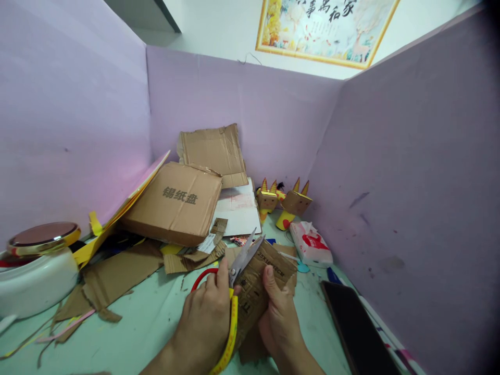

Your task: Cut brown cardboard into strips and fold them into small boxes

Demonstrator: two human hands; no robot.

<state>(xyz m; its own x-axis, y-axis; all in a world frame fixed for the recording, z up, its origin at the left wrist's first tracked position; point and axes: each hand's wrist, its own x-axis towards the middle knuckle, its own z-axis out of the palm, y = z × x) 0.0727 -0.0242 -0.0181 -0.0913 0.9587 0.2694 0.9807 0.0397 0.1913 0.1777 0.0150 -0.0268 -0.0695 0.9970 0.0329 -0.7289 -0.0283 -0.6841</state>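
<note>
My left hand (206, 322) grips a pair of scissors (242, 260) by the handles, one red and one yellow. Their metal blades are parted and point up and away from me, beside the left edge of a printed piece of brown cardboard (250, 294). I cannot tell whether the blades touch it. On the cardboard's right side, my right hand (280, 315) pinches it, thumb on top and the other fingers mostly underneath. Another piece of cardboard shows below, partly hidden.
Behind are a cardboard box (175, 205), a cardboard sheet (213, 153) and two horned cardboard figures (267, 200). Cardboard scraps (121, 271) and a white pot (37, 284) lie left. Right are a tissue pack (310, 244) and a black phone (357, 328). Purple panels (250, 99) enclose the table.
</note>
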